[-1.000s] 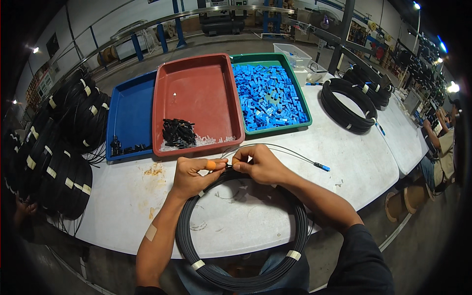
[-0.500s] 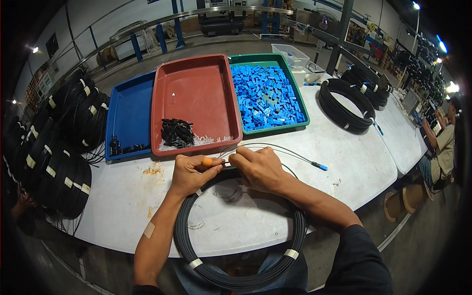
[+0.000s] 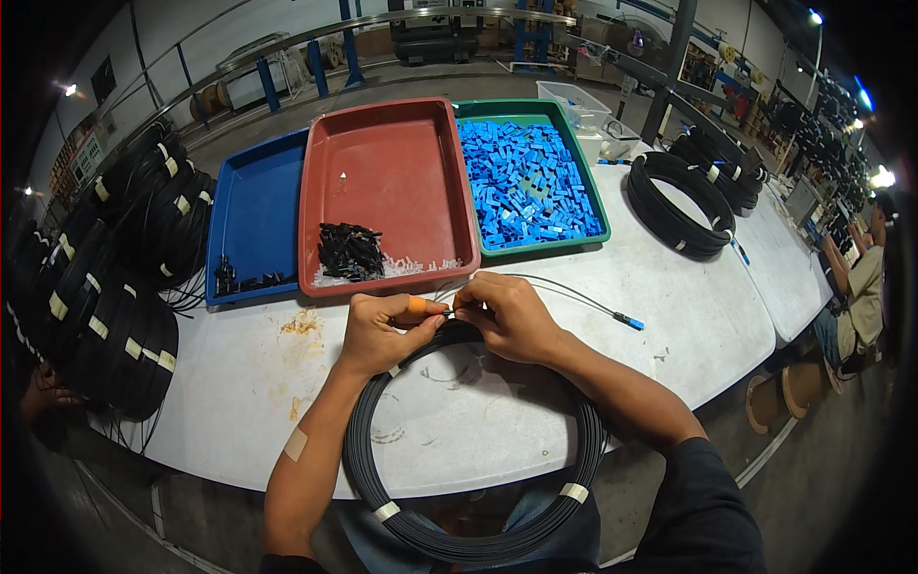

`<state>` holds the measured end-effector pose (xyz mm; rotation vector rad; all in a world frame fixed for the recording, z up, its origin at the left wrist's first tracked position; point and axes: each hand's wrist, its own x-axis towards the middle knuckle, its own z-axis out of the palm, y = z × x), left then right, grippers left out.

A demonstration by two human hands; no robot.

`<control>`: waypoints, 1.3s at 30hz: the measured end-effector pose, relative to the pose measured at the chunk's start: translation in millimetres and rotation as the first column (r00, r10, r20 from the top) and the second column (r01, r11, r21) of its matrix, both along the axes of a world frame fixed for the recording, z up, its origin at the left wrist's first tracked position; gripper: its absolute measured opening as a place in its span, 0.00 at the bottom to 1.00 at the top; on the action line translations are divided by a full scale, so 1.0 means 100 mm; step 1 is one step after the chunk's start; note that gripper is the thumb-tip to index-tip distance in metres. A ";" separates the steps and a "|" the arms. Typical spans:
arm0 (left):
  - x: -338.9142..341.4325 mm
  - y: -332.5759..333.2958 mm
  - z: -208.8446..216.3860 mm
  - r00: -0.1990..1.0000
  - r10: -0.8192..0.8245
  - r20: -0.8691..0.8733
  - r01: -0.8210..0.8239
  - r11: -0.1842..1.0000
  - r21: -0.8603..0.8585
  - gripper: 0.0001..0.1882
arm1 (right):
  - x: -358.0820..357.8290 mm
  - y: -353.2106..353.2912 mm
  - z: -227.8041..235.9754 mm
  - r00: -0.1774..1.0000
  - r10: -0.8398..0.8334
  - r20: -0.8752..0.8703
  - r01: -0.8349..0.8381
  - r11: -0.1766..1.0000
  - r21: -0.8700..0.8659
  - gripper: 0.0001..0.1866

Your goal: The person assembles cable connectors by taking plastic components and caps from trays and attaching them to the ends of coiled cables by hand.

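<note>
Just in front of the red tray, my left hand (image 3: 381,330) pinches a small black piece (image 3: 448,313) between thumb and index finger. An orange cover wraps that index finger. My right hand (image 3: 516,314) is closed against the same piece from the other side, fingertips nearly meeting the left ones. Whether it is a cable end or a connector part is too small to tell. Below both hands lies a coil of black cable (image 3: 360,450), banded with pale tape and overhanging the table's front edge. One cable end with a blue-tipped connector (image 3: 628,321) rests to the right.
A red tray (image 3: 387,182) holds black and clear small parts. Beside it stand a blue tray (image 3: 256,191) with a few black parts and a green tray (image 3: 545,251) full of blue connectors. Cable coils are stacked left (image 3: 115,335) and right (image 3: 679,206). Another person (image 3: 861,287) sits far right.
My hands have drawn closer together, the right fingertips now nearly against the left ones. The dark length between them shows less. The view has shifted slightly.
</note>
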<state>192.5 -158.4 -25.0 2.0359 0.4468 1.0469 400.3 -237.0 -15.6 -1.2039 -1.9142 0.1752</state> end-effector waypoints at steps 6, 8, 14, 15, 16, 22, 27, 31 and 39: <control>-0.01 -0.01 -0.03 0.997 0.049 0.052 -0.046 0.998 -0.047 0.09 | 0.02 -0.01 0.05 1.000 -0.008 -0.002 0.008 1.000 0.014 0.06; 0.00 0.00 -0.02 0.999 0.035 0.033 -0.034 0.999 -0.031 0.09 | 0.04 -0.03 0.01 1.000 -0.010 0.023 0.010 1.000 0.021 0.06; 0.01 -0.01 -0.01 1.000 0.015 0.015 -0.015 1.000 0.024 0.09 | 0.02 -0.04 0.02 0.999 -0.020 0.037 0.020 1.000 0.012 0.05; 0.02 -0.01 0.00 1.000 0.013 0.019 -0.014 0.999 0.042 0.09 | 0.04 -0.04 0.02 0.999 -0.028 0.041 0.027 0.999 0.020 0.05; 0.02 -0.02 0.00 1.000 0.015 0.019 -0.016 0.999 0.041 0.09 | 0.03 -0.05 0.02 0.999 -0.027 0.041 0.026 0.999 0.019 0.05; 0.02 -0.01 -0.01 1.000 0.007 0.012 -0.008 1.000 0.010 0.09 | 0.03 -0.03 0.01 1.000 -0.009 0.014 0.008 1.000 0.002 0.05; 0.00 0.00 0.00 0.999 -0.035 -0.023 0.036 0.999 0.017 0.09 | -0.04 -0.06 0.03 1.000 -0.010 0.029 0.011 0.999 -0.040 0.05; 0.03 -0.02 0.03 0.999 -0.043 -0.029 0.044 0.999 0.030 0.10 | 0.02 -0.05 0.01 1.000 -0.008 0.024 0.009 1.000 -0.029 0.05; 0.01 -0.02 -0.01 0.994 0.056 0.089 -0.058 0.998 0.011 0.10 | 0.01 -0.07 0.05 0.999 0.006 -0.038 -0.009 0.998 -0.067 0.10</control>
